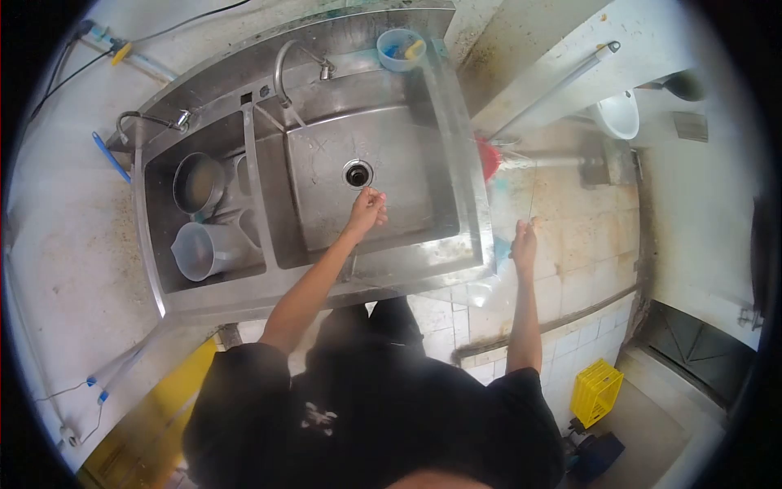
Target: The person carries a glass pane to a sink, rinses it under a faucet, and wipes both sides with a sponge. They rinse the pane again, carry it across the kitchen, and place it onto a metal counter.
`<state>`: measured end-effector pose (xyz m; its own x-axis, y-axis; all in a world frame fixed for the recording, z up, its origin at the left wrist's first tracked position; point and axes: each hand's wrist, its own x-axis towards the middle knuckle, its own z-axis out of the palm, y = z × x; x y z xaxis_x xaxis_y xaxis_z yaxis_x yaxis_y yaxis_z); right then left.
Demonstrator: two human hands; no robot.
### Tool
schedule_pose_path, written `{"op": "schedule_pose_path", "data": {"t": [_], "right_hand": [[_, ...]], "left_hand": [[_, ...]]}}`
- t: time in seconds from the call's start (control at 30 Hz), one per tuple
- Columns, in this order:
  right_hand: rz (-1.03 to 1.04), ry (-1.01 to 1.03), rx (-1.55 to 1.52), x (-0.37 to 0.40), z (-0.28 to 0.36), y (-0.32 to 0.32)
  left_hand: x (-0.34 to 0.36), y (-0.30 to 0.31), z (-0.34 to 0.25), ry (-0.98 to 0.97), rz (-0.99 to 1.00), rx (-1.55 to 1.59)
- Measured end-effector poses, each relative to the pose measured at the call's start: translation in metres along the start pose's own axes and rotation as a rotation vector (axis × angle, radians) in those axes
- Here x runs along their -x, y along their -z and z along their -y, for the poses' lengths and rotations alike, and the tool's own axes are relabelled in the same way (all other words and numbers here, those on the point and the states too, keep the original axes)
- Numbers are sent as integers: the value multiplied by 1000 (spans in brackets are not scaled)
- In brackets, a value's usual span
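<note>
My left hand (368, 210) is over the right basin of the steel sink (342, 281), just below the drain (358, 174) in view. Its fingers are pinched together, and whatever may be between them is too small to make out. Off to the right of the sink, my right hand (524, 243) is raised with closed fingers. A thin, pale strand (533, 191) seems to rise from its fingertips; its kind cannot be told.
A curved tap (281, 73) stands behind the right basin. The left basin holds a clear plastic jug (195, 251) and a round pot (198, 183). A plastic tub (399, 50) sits on the back corner. A yellow crate (596, 391) lies at lower right.
</note>
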<state>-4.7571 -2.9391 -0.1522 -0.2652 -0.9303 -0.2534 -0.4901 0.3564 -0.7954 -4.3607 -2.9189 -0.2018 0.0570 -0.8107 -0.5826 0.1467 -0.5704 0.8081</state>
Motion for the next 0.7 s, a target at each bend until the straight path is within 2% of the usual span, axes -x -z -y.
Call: {"op": "schedule_pose_path", "data": {"t": [0.07,0.27,0.37,0.43,0.47,0.5,0.53,0.57,0.6,0.63,0.67,0.7], "right_hand": [[1,-11,6,-9,-9,-2],[-82,248,57,-29,-37,-15],[-13,163,79,-31,-28,-9],[127,41,115,-38,-17,3],[-11,-36,296,-50,-13,3],[-264,200,443,-71,-10,-4],[-338,286,391,-87,32,-10],[-292,335,290,-99,89,-25],[-237,607,223,-132,115,-50],[-73,479,275,-156,165,-82],[140,519,125,-150,235,-106],[131,732,224,-198,239,-153]], "left_hand": [[-2,-1,-4,-3,-15,-6],[9,0,-19,25,38,-2],[9,5,-24,53,135,12],[9,6,-24,57,144,24],[8,6,-24,60,156,34],[6,7,-25,50,148,38],[6,6,-23,54,140,52],[8,4,-19,62,132,65],[7,4,-17,56,125,67],[5,5,-15,52,125,66],[4,5,-11,52,125,64],[5,5,-8,55,117,60]]}}
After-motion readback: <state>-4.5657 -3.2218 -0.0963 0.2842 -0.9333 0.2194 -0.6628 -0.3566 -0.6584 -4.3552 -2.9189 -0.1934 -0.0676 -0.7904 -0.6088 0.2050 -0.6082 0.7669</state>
